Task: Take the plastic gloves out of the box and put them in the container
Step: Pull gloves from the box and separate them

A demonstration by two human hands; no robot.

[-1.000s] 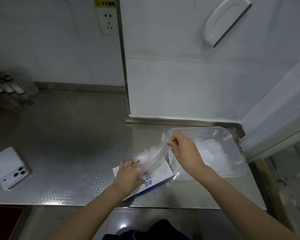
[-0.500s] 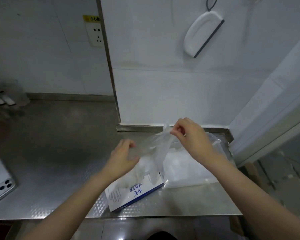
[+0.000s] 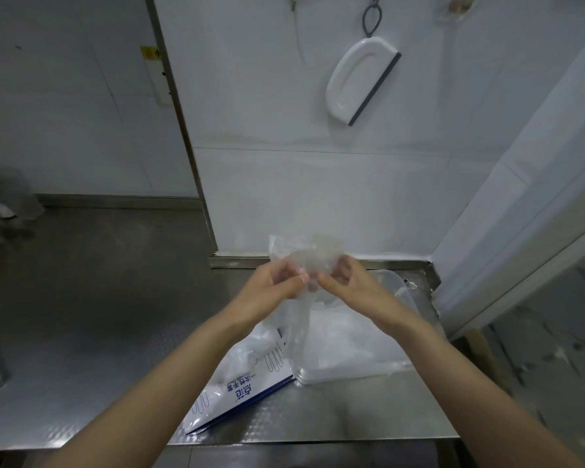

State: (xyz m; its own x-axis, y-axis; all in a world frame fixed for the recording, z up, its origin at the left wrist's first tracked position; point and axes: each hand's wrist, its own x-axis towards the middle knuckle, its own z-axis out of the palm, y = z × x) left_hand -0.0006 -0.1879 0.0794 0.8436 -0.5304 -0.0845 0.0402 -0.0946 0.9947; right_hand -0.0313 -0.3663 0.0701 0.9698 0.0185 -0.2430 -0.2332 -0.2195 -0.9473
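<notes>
Up above the container (image 3: 416, 298), both hands, left (image 3: 271, 292) and right (image 3: 348, 285), pinch 1 crumpled plastic glove (image 3: 304, 261) between fingertips.

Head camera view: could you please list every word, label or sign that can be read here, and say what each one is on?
"次性手套": small blue print, upside down from this view, on the glove box. It appears to read so, and any character before it is unclear.
Two larger blue characters beside it on the same box: too blurred to read with certainty.
Yellow sticker, upper left: cut off and too blurred to read.
Nothing else is legible.
</notes>
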